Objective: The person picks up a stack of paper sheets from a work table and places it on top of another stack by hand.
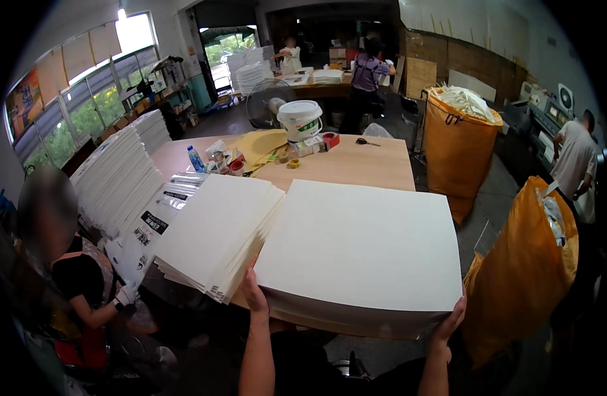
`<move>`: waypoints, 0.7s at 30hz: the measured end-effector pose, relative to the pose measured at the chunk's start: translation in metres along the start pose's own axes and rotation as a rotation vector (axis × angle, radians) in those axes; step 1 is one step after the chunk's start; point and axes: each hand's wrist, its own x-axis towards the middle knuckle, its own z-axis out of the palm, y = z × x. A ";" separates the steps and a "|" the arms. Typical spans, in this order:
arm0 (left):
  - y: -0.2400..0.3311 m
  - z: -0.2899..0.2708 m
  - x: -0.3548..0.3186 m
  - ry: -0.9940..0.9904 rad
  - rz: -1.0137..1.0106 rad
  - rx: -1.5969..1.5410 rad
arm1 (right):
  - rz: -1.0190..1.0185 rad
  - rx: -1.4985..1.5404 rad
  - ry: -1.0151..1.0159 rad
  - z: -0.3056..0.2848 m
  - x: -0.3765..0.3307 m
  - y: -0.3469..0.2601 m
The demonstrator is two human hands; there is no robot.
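A thick stack of large white sheets [359,247] lies on the near end of a wooden table [356,165]. My left hand [253,292] grips the stack's near left corner. My right hand [448,323] grips its near right corner, fingers curled up over the edge. To the left, a second stack of white sheets [214,231] lies fanned and tilted, overlapping the first stack's left edge.
A seated person [72,277] in a white glove handles printed sheets [159,221] at left, beside tall white piles [115,178]. A white bucket [299,119], bottle [196,159] and tape lie farther back. Two orange bags [521,270] stand at right. Other people work behind.
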 end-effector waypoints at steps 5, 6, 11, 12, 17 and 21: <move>-0.024 -0.013 0.007 -0.048 0.036 -0.010 | -0.020 -0.061 -0.045 0.009 0.004 -0.018; -0.022 -0.013 0.005 -0.044 0.000 -0.018 | -0.003 -0.045 -0.029 0.010 0.002 -0.019; 0.011 -0.005 0.003 -0.047 -0.099 -0.180 | -0.040 -0.088 -0.043 0.009 0.001 -0.023; 0.031 -0.005 0.005 -0.061 -0.126 -0.262 | -0.044 -0.091 -0.040 0.010 0.001 -0.023; 0.121 0.067 -0.017 -0.026 0.347 0.019 | -0.034 -0.066 -0.062 0.009 0.001 -0.021; 0.172 0.172 -0.045 -1.181 0.445 0.017 | 0.028 0.054 -0.105 0.007 0.002 -0.021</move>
